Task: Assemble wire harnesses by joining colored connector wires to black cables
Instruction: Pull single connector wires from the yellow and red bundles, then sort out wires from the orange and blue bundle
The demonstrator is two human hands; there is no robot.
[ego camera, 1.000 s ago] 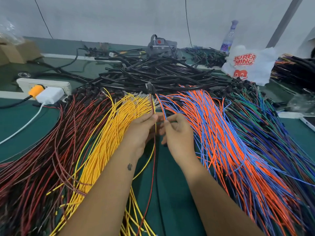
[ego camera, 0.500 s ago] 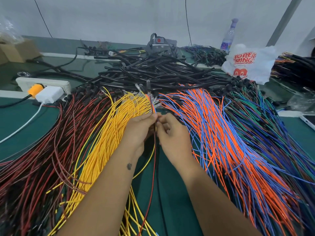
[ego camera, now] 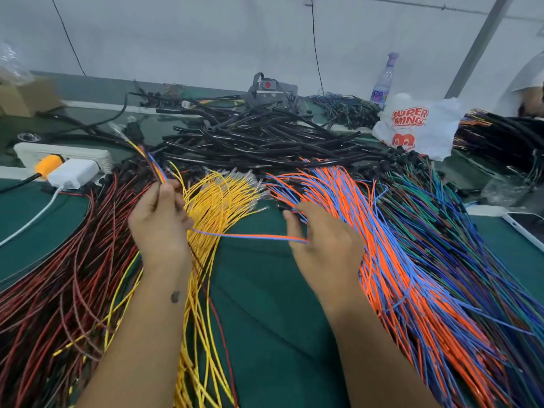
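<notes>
Two hands over the green mat. My left hand is raised above the yellow wires, fingers curled round a small bundle of mixed-colour wires that runs up and left to a black connector held off the table. An orange-and-blue wire pair runs from under my left hand across the mat to my right hand. My right hand rests at the near edge of the orange and blue wire pile, fingers loosely spread and slightly bent; the pair's end lies against them, but whether they pinch it I cannot tell. Red and dark wires fan out at left, green and blue wires at far right. The black cables lie heaped behind all the piles. Power strip at far left, white plastic bag at back right.
</notes>
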